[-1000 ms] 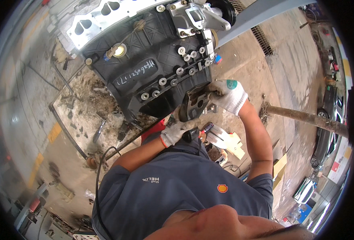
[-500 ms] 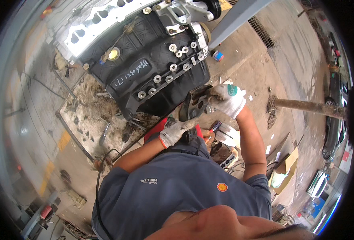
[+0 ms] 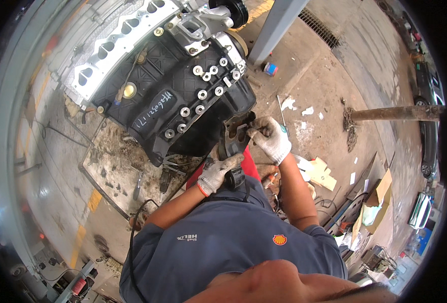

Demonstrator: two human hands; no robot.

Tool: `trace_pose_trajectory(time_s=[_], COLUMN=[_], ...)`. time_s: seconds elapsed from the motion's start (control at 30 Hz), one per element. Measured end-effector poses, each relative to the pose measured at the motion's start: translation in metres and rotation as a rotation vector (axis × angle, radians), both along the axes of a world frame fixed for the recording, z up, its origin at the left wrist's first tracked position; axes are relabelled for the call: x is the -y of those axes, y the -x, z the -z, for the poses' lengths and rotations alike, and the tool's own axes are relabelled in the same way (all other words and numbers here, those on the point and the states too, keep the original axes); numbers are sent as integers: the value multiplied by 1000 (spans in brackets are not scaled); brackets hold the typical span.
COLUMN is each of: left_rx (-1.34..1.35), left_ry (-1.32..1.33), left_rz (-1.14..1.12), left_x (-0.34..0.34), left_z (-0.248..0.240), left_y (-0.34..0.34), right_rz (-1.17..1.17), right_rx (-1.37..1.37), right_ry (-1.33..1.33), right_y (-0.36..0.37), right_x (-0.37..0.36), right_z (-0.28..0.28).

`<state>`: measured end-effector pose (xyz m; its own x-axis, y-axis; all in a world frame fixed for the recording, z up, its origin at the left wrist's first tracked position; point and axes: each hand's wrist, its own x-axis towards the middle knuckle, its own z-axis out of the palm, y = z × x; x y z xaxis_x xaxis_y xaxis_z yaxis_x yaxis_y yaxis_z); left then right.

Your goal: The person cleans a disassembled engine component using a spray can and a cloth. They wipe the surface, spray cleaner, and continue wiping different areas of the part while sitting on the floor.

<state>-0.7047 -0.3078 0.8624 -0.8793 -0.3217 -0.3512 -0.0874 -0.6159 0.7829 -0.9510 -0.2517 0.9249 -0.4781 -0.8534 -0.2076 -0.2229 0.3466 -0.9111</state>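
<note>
A dark, dirty metal bracket [image 3: 230, 137] with large oval holes stands roughly lengthwise before my body, close to the engine. My left hand [image 3: 216, 175], in a soiled white knit glove, is closed round its lower part. By the bracket's upper right end, my right hand [image 3: 274, 140], gloved too, has its thumb and fingers curled together in a pinch. What that pinch holds, if anything, is too small to make out. Just beyond is a big engine [image 3: 150, 118] with a black block side, several round silver bosses and a bright metal head.
A grimy tray [image 3: 107, 166] left of the engine bears pliers [image 3: 169, 162] and a screwdriver-like tool [image 3: 138, 186]. A grey post [image 3: 279, 30] rises at the engine's right. A rusty pole [image 3: 395, 113] and an opened cardboard box [image 3: 377, 204] stand farther right.
The bracket has swung from leaning right to a more lengthwise stance. My right hand has moved down and left with its end. The whole view has shifted slightly.
</note>
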Motion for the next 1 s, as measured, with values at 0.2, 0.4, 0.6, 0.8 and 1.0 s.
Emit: trace_pose_trajectory(time_s=[0.2,0.4,0.6,0.8,1.0], left_rx=[39,34,-113,-371,-201], left_ry=[-143,41,43,-333,-206], left_rz=[14,27,-306,-484,-658], left_x=[3,4,3,17,12], left_z=[-3,-16,6,9,41], left_y=[2,0,-5,2,17], right_rz=[38,198,225,147,80], right_rx=[-18,83,402,656,569], right_ry=[-38,86,287,286,230], right_y=[-6,-26,-21,-27,-21], right_x=[1,7,16,41,72], right_z=[17,0,-22,-48,-66])
